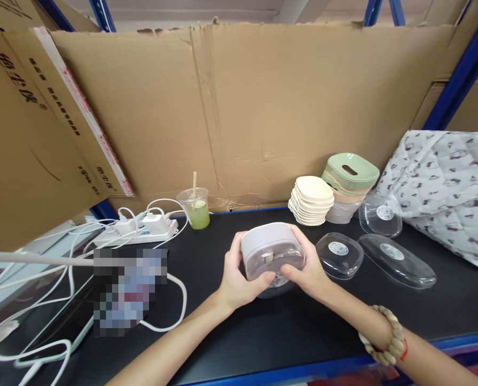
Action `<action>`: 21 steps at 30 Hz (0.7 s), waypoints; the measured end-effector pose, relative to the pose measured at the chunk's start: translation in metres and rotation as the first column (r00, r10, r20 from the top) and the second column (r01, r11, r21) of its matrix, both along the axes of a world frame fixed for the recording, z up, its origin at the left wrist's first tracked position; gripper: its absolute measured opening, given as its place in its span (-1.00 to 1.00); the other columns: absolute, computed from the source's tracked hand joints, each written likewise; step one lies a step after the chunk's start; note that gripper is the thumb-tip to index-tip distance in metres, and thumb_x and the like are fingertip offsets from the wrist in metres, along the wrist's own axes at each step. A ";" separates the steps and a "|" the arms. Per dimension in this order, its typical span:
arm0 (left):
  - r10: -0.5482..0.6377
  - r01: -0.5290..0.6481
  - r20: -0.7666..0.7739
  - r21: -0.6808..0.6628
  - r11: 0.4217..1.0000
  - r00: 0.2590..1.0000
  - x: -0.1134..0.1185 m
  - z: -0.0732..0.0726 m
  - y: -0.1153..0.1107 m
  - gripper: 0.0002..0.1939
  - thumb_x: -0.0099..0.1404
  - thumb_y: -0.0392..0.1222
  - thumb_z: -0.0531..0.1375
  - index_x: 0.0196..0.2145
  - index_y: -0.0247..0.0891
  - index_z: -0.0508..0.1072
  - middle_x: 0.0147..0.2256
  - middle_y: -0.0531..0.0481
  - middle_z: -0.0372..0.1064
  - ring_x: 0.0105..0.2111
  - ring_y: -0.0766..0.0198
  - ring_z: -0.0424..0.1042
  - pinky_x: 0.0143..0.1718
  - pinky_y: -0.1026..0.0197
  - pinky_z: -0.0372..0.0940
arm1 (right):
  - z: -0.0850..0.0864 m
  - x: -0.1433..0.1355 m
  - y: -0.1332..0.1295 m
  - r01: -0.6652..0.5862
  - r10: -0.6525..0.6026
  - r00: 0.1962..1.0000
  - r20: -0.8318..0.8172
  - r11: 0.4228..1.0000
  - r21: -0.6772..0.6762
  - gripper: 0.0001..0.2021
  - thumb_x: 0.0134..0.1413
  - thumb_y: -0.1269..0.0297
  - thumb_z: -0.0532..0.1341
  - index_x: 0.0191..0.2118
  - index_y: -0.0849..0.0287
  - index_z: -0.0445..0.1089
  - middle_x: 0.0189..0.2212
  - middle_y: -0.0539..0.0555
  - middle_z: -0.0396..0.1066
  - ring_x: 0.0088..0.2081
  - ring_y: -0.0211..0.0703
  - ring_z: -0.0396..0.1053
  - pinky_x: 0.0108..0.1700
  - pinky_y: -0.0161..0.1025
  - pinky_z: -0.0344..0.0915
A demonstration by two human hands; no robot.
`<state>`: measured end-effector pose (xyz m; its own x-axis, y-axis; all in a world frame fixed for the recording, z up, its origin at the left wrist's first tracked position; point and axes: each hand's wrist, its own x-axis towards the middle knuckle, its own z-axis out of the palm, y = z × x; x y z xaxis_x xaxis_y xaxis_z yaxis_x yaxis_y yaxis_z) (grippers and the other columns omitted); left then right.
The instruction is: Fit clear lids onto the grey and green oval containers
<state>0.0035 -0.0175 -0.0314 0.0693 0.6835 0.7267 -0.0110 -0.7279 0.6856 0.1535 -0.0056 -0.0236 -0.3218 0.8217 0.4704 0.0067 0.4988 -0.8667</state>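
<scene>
Between both hands, above the black table, is a pale grey plastic box (268, 236) with a clear lid (287, 253) on the side facing me. The box is tilted, and a small light piece shows through the lid. My left hand (241, 276) wraps round its left side, thumb on the lid's lower part. On the opposite side my right hand (306, 265) grips it, its thumb also pressed on the lid. The fingers behind the box are partly hidden. A loose clear lid (345, 262) with a round label lies just right of my right hand.
Further right lie another long clear lid (403, 265) and a third one (375, 225). Behind stand stacked cream trays (312, 198) and stacked green, beige and grey boxes (355, 169). A drink cup (199, 215), power strip (166, 231), cables and a patterned quilted cloth (452, 187) surround the workspace.
</scene>
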 end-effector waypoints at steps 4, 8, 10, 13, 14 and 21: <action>0.051 -0.042 0.034 -0.224 0.974 0.998 0.003 0.009 -0.005 -0.61 0.00 -0.03 0.27 -0.29 -0.29 0.27 -0.39 0.01 0.34 -0.41 0.31 0.35 -0.40 0.34 0.24 | 0.003 -0.005 0.002 0.042 -0.045 0.999 -0.021 0.988 -0.147 -0.16 -0.35 -0.32 0.19 -0.10 0.38 0.21 -0.21 0.14 0.30 -0.22 -0.45 0.31 -0.19 -0.57 0.30; 0.125 -0.052 0.121 -0.484 0.873 0.985 0.005 0.009 0.004 -0.53 0.01 0.14 0.22 -0.30 -0.32 0.31 -0.33 -0.05 0.35 -0.28 0.21 0.36 -0.28 0.28 0.26 | 0.007 -0.008 0.006 0.032 -0.038 0.999 -0.011 0.932 -0.360 -0.21 -0.28 -0.17 0.23 0.02 0.30 0.15 -0.09 0.13 0.25 -0.18 -0.50 0.28 -0.18 -0.62 0.30; 0.246 -0.086 0.171 -0.630 0.772 0.954 0.002 0.008 0.013 -0.43 0.03 0.25 0.16 -0.23 -0.33 0.30 -0.26 -0.09 0.34 -0.18 0.15 0.35 -0.19 0.22 0.25 | 0.008 -0.008 0.009 0.028 -0.004 0.999 0.051 0.874 -0.485 -0.05 -0.38 -0.07 0.31 0.18 0.19 -0.02 -0.03 0.13 0.20 -0.20 -0.48 0.29 -0.28 -0.60 0.33; 0.377 -0.148 0.124 -0.773 0.616 0.918 -0.004 0.007 0.026 -0.36 0.09 0.19 0.15 -0.03 -0.32 0.17 -0.01 -0.17 0.22 0.01 0.11 0.25 -0.01 0.15 0.19 | 0.008 -0.006 0.012 0.035 0.043 0.994 0.104 0.761 -0.648 0.02 -0.37 0.01 0.33 0.25 0.06 -0.18 -0.03 0.13 0.18 -0.30 -0.44 0.30 -0.47 -0.48 0.34; 0.382 -0.186 0.063 -0.794 0.579 0.922 -0.006 0.008 0.030 -0.31 0.10 0.17 0.16 0.05 -0.32 0.09 0.04 -0.21 0.16 0.04 0.10 0.22 0.03 0.12 0.16 | 0.008 -0.006 0.012 0.032 0.042 0.995 0.094 0.737 -0.675 -0.04 -0.30 0.04 0.30 0.25 0.05 -0.16 -0.04 0.12 0.19 -0.33 -0.45 0.30 -0.49 -0.45 0.35; 0.539 -0.608 -0.452 -0.009 0.794 0.711 -0.014 0.008 0.028 -0.53 0.14 0.02 0.07 -0.07 -0.31 0.32 0.00 -0.24 0.18 0.09 -0.01 0.15 0.07 -0.06 0.08 | 0.003 -0.012 0.010 -0.018 0.044 0.999 0.016 0.678 -0.735 -0.33 0.04 0.11 0.08 0.25 0.21 -0.11 0.08 0.18 0.09 -0.14 -0.38 0.32 -0.41 -0.47 0.38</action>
